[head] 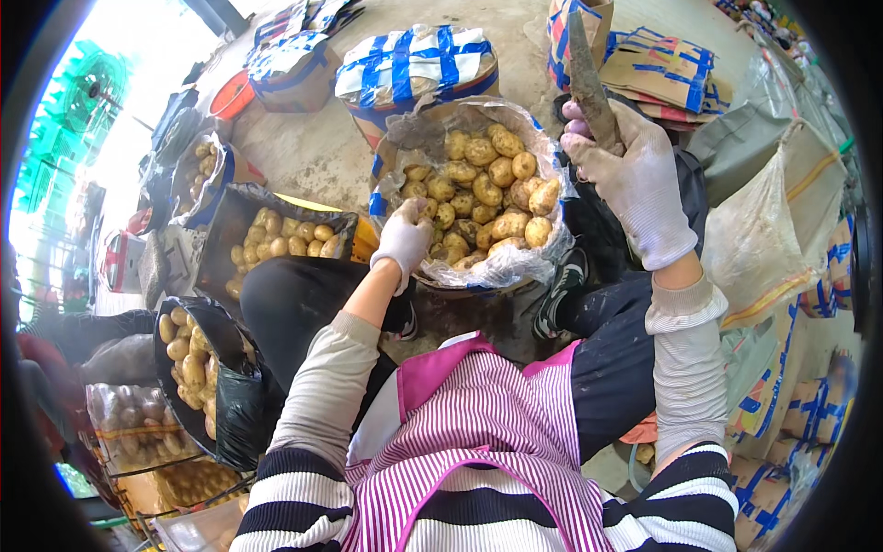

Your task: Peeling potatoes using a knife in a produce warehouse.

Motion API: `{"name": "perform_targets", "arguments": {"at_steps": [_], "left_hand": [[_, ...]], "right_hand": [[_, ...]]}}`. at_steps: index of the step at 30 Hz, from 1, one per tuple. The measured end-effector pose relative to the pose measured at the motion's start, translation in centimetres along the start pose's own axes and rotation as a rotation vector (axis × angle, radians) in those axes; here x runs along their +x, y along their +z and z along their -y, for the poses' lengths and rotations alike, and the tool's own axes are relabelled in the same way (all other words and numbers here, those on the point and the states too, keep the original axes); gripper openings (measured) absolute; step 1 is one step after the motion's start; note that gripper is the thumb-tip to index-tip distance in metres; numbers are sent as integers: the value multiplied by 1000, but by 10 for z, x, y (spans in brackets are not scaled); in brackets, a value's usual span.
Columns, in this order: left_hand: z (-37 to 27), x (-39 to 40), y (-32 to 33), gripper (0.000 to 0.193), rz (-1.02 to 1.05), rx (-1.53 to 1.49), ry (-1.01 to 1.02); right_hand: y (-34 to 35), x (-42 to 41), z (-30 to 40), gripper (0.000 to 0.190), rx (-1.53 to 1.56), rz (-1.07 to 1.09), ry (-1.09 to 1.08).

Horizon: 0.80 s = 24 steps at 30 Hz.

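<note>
Potatoes (486, 190) with patches of soil fill a round container lined with clear plastic (497, 274), which stands on the floor between my feet. At its left side my left hand (407, 238), in a pale knit glove, has its fingertips curled down on the potatoes by the rim; whether it grips one I cannot tell. Raised beyond the right rim, my gloved right hand (621, 162) is closed around a long, dirt-covered blade-like tool (590, 83) with its narrow end pointing up. The fingertips of that glove are purple.
To the left stand a black-lined crate of potatoes (283, 238), a black-lined basket of potatoes (190, 359) and a smaller lined container (221, 172). A taped, covered container (417, 65) is just behind. Flattened cardboard (659, 69) and a woven sack (766, 214) lie at right.
</note>
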<state>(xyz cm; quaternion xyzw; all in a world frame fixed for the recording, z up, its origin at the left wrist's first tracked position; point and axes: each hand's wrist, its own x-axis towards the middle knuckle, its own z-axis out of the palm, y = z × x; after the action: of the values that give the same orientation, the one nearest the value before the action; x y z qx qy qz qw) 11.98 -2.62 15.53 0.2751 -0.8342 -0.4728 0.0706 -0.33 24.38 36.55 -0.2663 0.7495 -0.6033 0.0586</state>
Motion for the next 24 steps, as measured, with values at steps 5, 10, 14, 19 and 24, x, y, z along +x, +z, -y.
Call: {"name": "perform_targets", "arguments": {"at_steps": [5, 10, 14, 19, 24], "left_hand": [[16, 39, 60, 36, 445, 314, -161], [75, 44, 110, 47, 856, 621, 46], [-99, 37, 201, 43, 972, 545, 438], [-114, 8, 208, 37, 1048, 258, 427], [-49, -7, 193, 32, 1027, -5, 229]], "right_hand": [[-18, -6, -11, 20, -39, 7, 5], [2, 0, -25, 24, -224, -22, -289], [22, 4, -31, 27, -123, 20, -175], [11, 5, -19, 31, -139, 92, -73], [13, 2, -16, 32, -93, 94, -140]]}}
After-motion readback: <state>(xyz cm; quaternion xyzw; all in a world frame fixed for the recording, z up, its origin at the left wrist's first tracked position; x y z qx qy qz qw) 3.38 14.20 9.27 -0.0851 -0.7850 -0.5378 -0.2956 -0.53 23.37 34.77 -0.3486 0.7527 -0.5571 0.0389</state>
